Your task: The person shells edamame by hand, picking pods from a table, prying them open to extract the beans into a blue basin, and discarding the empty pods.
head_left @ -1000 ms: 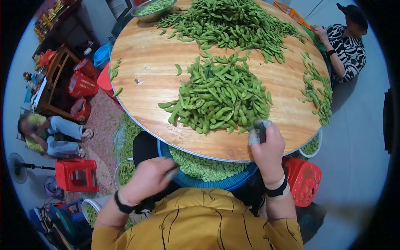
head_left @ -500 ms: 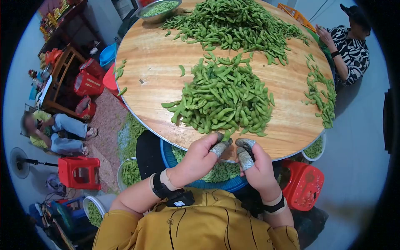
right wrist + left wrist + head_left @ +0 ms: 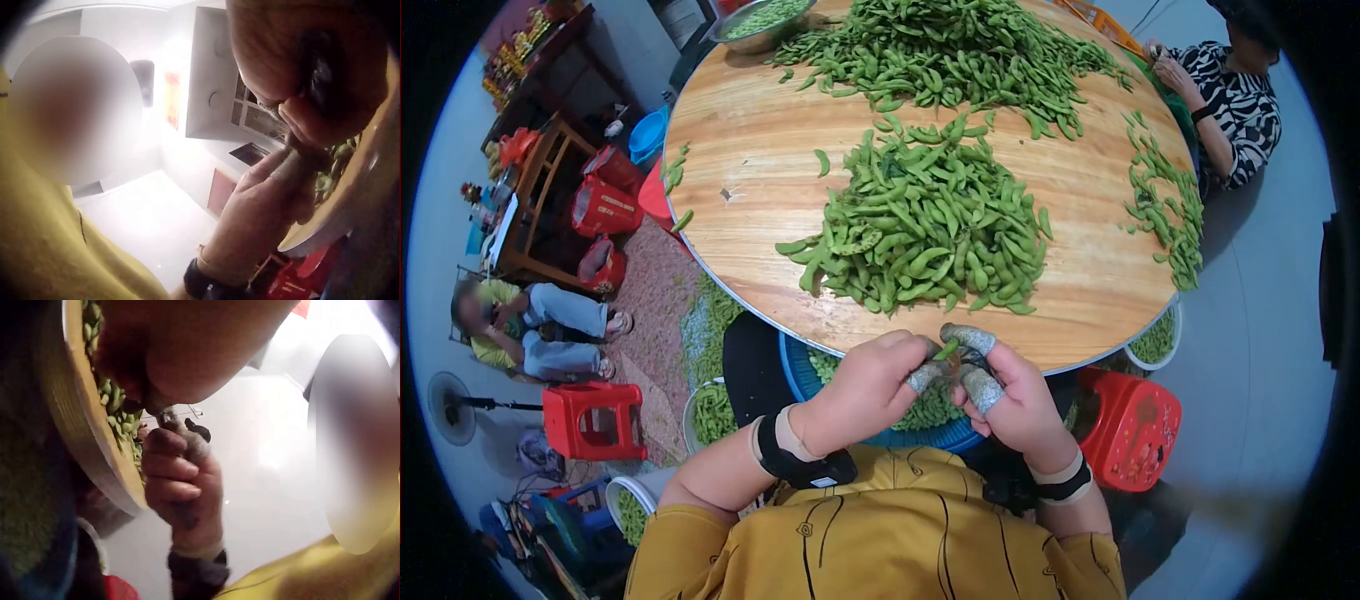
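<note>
In the head view, my left hand (image 3: 855,390) and right hand (image 3: 1025,410) meet over the table's near edge. Between their fingertips a green edamame pod (image 3: 947,349) shows, pinched from both sides and mostly covered by the fingers. Grey wrapping covers the thumb and fingertips on both hands. In the left wrist view the right hand (image 3: 181,475) has its fingers curled in, tips against the left hand. Just beyond, a heap of edamame pods (image 3: 930,220) lies on the round wooden table (image 3: 740,250). Below the hands, a blue basket (image 3: 800,375) holds shelled beans, partly hidden.
A larger pod pile (image 3: 960,60) and a metal bowl (image 3: 762,22) of beans occupy the table's far side. Scattered pods (image 3: 1165,215) line the right edge. Red stools (image 3: 1130,430) stand either side of me. One person sits at right, another at left.
My right hand has come back from the pod heap and my left has risen to meet it. Since half a second ago, the right fingertips have closed the gap to the pod in the left.
</note>
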Demonstrator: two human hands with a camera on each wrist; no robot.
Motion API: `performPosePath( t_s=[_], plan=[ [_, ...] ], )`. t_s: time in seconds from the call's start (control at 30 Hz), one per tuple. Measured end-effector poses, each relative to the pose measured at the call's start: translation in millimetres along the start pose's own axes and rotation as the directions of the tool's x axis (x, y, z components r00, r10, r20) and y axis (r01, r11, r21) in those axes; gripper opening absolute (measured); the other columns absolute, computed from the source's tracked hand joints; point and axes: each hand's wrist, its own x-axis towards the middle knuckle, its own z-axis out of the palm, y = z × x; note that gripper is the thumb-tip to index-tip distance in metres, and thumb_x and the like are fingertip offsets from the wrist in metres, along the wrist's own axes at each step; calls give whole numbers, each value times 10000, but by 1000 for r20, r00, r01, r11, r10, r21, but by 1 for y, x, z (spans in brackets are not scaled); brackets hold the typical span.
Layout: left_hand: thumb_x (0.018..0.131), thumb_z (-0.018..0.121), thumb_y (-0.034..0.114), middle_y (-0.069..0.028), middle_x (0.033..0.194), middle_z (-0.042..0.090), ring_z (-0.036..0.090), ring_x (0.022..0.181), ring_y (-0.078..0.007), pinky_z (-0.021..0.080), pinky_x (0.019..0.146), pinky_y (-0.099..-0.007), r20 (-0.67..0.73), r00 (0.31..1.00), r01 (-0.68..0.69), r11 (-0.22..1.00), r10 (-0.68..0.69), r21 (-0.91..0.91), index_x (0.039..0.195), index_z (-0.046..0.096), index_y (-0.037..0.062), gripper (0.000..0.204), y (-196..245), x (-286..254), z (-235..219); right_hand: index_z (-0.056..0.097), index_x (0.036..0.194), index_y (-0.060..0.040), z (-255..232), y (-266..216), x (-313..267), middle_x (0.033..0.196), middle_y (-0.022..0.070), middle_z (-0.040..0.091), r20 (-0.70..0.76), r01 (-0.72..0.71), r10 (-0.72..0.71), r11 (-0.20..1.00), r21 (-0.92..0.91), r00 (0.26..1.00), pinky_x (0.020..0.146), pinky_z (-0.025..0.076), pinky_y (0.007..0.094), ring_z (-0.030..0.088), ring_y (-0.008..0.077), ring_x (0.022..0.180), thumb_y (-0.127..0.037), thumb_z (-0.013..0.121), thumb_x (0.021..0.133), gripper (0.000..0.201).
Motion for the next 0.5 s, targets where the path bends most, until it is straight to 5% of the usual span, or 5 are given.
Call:
performPosePath(
  t_s=[0.13, 0.17, 0.23, 0.4, 0.5],
  plan=[
    [863, 572, 81, -146, 762, 593, 579, 647, -256, 470, 603, -333, 34, 997, -77, 980, 72, 182, 958, 577, -13, 134, 3, -5, -8, 466, 1306, -80, -3, -4, 0, 767, -11, 545, 135, -163, 127, 938, 305, 983, 436, 336, 172, 402, 31, 500, -25, 435, 909, 402],
    [895, 554, 95, -94, 756, 591, 567, 640, -186, 472, 600, -317, 230, 950, 283, 894, -211, -348, 976, 577, -20, 143, 4, -4, -13, 474, 1295, -81, -3, -6, 0, 758, -7, 535, 229, -258, 169, 857, 447, 959, 431, 333, 173, 396, 33, 496, -43, 439, 924, 375],
    [947, 541, 141, -11, 756, 589, 538, 602, -84, 457, 575, -255, 559, 783, 621, 286, -271, -730, 987, 585, -33, 184, -4, -10, -13, 476, 1290, -81, -3, -6, -1, 754, -3, 530, 255, -278, 174, 842, 462, 951, 426, 339, 177, 397, 38, 494, -57, 440, 931, 361],
    [786, 667, 99, -69, 695, 552, 562, 602, -196, 455, 552, -311, 164, 979, 139, 984, -119, -116, 909, 582, 4, 177, -4, -9, -9, 479, 1279, -75, 2, 2, 4, 760, 4, 535, 149, -257, 222, 924, 285, 964, 426, 381, 191, 423, 47, 504, -59, 440, 929, 353],
    [675, 686, 77, -114, 662, 509, 560, 613, -287, 459, 551, -371, 26, 989, -145, 900, 148, 412, 854, 564, 23, 223, -1, -9, -2, 476, 1280, -70, 10, 5, 4, 763, 1, 540, 62, -201, 196, 975, 93, 979, 441, 418, 198, 448, 51, 521, -50, 438, 919, 364]
  ],
)
